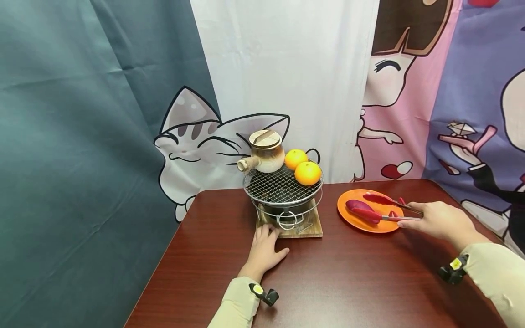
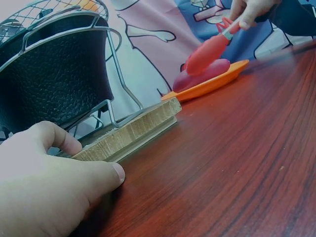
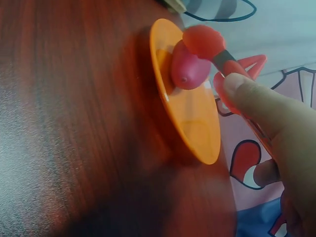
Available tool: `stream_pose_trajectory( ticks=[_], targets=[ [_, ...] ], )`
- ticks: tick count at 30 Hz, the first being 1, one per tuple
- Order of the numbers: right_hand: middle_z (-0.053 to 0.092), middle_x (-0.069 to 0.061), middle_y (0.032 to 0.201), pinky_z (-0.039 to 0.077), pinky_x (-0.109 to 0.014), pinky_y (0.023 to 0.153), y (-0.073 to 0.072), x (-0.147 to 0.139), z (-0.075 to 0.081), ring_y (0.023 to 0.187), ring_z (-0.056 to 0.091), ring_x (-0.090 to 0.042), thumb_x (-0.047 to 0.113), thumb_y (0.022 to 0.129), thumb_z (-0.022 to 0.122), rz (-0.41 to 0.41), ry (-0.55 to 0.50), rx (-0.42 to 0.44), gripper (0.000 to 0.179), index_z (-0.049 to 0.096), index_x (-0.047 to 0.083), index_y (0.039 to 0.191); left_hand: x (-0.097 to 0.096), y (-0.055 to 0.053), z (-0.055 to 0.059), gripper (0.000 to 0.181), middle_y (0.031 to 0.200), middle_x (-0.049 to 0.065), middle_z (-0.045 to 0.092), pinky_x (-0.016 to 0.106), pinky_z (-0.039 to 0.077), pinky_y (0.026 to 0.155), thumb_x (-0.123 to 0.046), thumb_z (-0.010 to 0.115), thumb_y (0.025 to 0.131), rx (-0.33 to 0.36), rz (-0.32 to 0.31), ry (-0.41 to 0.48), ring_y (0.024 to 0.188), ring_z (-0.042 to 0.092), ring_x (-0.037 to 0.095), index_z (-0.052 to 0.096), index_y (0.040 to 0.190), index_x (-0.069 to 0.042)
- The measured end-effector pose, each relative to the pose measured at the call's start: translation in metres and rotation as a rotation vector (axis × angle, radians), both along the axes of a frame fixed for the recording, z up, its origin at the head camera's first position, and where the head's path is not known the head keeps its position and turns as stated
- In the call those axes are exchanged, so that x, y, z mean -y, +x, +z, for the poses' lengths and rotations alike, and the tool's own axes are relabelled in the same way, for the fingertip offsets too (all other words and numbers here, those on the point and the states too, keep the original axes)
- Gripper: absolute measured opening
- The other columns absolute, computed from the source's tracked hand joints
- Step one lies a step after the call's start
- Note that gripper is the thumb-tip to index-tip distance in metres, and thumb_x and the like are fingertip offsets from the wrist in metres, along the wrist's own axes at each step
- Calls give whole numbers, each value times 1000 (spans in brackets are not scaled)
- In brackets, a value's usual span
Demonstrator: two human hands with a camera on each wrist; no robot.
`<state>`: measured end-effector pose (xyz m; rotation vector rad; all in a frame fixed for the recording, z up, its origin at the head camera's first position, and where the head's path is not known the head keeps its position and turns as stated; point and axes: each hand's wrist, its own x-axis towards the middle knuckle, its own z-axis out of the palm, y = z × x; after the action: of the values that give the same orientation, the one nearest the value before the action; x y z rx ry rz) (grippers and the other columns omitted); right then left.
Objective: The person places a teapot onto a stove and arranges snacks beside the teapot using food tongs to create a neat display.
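Note:
My right hand holds red-tipped metal tongs over the orange plate at the right. Their two arms stand apart. A purplish-red, oblong sweet potato lies on the plate, one red tong tip overlapping it in the right wrist view. My left hand rests at the front left corner of the wooden board under the grill stove. In the left wrist view, a finger touches the board's edge, and the thumb stretches along the tabletop beside it.
The round wire grill tops a black stove bowl in a wire frame. A lidded clay pot with a side handle and two oranges sit on it. A printed curtain hangs behind the brown table.

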<state>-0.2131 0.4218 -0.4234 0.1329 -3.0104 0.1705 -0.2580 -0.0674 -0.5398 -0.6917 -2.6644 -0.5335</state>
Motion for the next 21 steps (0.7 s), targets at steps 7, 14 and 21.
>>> stream_pose_trajectory(
  ticks=[7,14,21],
  targets=[
    [65,-34,116,51,-63,63,1,2,-3,95,65,-49,77,79,62,11,15,11,92,63,3,134,1,0,-1,52,126,6,47,48,33,109,-45,77,80,-10,2,-3,120,41,28,63,126,-23],
    [66,-33,115,51,-64,63,1,2,-7,95,65,-49,79,77,63,22,30,11,93,64,4,133,1,1,0,52,124,6,48,49,33,108,-44,77,79,-21,-8,11,119,42,28,64,124,-22],
    [68,-30,113,51,-65,64,3,2,-7,95,66,-48,77,78,65,37,40,-1,89,66,5,131,1,2,1,50,125,7,48,47,32,109,-43,77,80,-20,-12,16,120,42,28,64,124,-21]
  ],
)
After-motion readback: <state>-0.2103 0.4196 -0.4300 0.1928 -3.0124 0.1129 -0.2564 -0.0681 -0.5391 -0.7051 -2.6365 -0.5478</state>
